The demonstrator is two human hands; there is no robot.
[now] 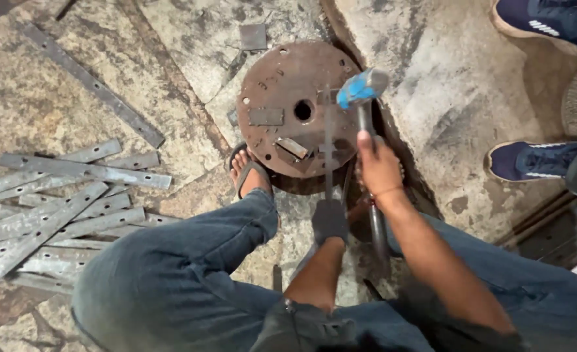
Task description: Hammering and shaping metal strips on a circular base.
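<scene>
The right hand (378, 171), in the middle of the frame, has its fingers closed around the handle of a blue-headed hammer (363, 87), whose head is up over a round rusty plate (288, 85). The left hand (329, 220), in a dark glove, grips the low end of a thin metal strip (328, 140) and holds it on the plate, likely to steady it. The strip runs up from those fingers. More strips (60, 208) lie at the left on the floor
</scene>
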